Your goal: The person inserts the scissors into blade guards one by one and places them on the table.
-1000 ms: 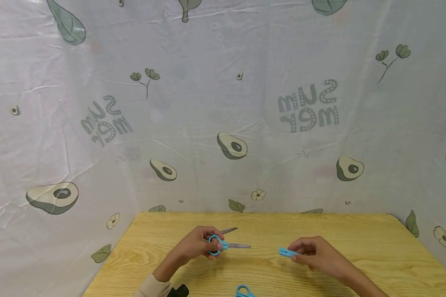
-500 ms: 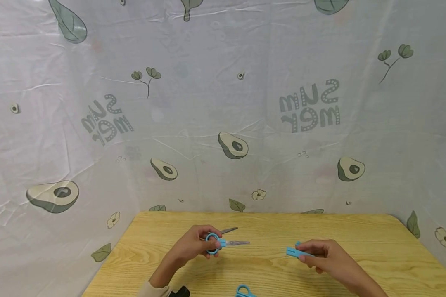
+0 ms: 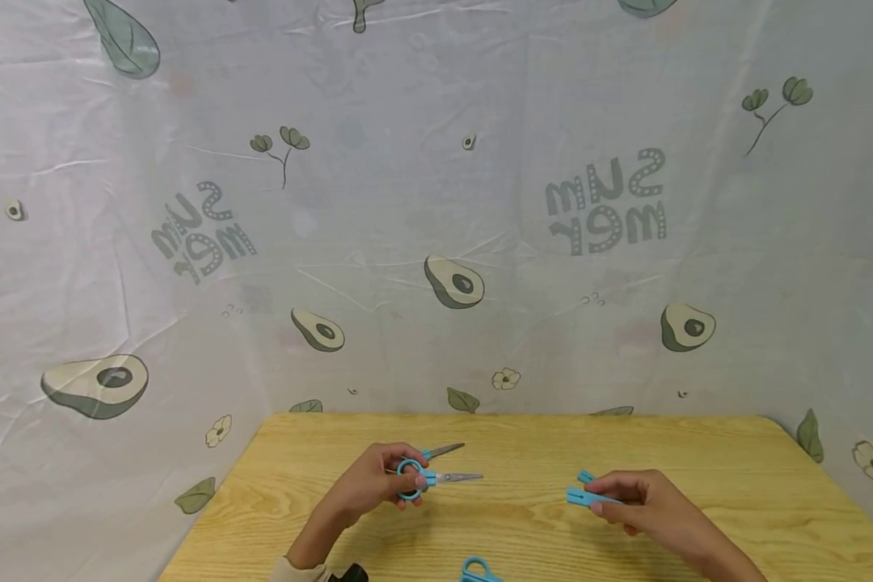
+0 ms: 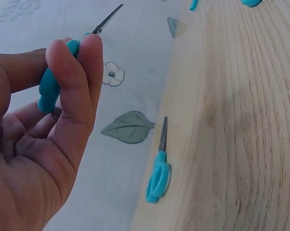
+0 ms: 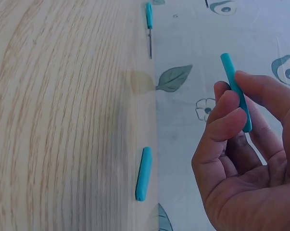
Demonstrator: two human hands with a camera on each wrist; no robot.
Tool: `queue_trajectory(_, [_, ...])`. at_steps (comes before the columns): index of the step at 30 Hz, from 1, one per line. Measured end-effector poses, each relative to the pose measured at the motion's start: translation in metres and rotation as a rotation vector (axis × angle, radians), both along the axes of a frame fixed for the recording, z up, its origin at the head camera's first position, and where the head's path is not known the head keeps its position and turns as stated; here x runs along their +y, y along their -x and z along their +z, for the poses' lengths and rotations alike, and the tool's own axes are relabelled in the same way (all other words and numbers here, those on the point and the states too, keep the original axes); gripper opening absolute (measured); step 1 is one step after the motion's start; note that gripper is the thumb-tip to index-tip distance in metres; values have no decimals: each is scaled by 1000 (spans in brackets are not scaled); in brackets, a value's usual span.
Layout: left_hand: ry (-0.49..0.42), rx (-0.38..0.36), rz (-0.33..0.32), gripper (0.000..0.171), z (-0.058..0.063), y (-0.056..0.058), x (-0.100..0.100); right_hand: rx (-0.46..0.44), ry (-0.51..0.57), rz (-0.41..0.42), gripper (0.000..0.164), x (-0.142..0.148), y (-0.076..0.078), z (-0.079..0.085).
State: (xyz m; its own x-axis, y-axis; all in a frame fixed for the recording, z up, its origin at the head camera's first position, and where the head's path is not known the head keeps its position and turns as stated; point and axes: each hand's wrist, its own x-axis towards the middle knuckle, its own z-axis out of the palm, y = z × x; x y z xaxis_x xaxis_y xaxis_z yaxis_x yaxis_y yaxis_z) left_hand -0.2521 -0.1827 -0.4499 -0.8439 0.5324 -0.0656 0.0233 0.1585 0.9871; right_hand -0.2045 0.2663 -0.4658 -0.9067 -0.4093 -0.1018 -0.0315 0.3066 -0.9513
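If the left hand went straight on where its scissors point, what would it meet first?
Probably the blue cap in the right hand, or the loose cap beyond; depth is unclear.

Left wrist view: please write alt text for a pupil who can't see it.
The left hand pinches blue scissors that point to the upper right. A second pair lies on a wooden table, by a printed cloth.
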Motion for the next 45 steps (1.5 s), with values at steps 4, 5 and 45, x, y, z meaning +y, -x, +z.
queue_trajectory(4, [3,-5,-4,25,3,0,-1,-6,-2,-9,42,-2,-1,2])
queue_trajectory(5, [2,-5,-7,25,4,0,-1,-6,-1,-11,42,-2,-1,2])
queue_trajectory(45, [13,-26,-12,23,8,0,33,-28,70,21,39,-25,-2,4])
